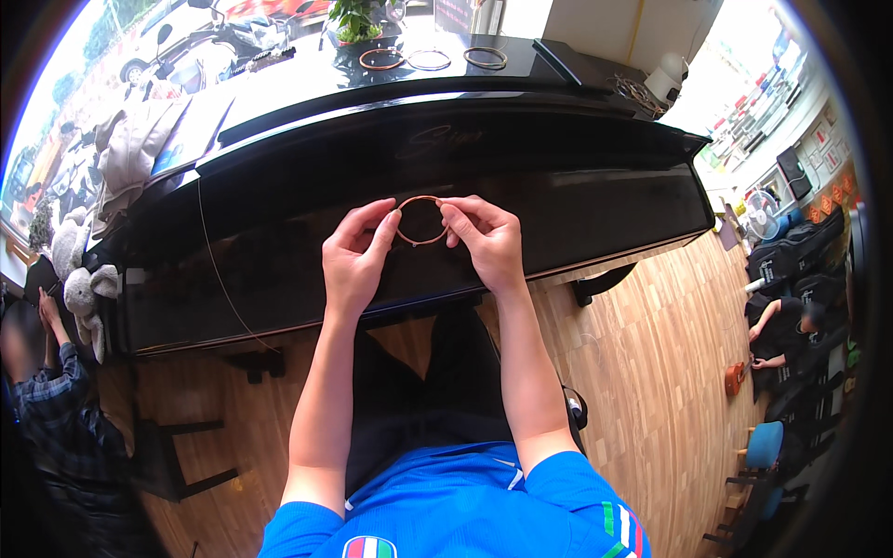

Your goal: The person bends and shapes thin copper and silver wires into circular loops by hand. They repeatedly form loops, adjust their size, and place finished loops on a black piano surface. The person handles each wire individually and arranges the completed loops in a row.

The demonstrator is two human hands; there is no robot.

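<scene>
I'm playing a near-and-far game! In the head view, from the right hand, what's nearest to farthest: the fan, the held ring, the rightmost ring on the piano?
1. Held ring: at the right hand's fingertips, on its left.
2. Rightmost ring: ahead, on the black piano.
3. Fan: far right, beyond the piano.

Seemingly a music shop or studio; black piano [595, 209]; small orange guitar [734, 379]

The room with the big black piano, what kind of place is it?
Probably a music shop or music school. There's the black piano in front, a small orange-brown guitar or ukulele with a person on the right, and what look like dark instrument bags behind.
</scene>
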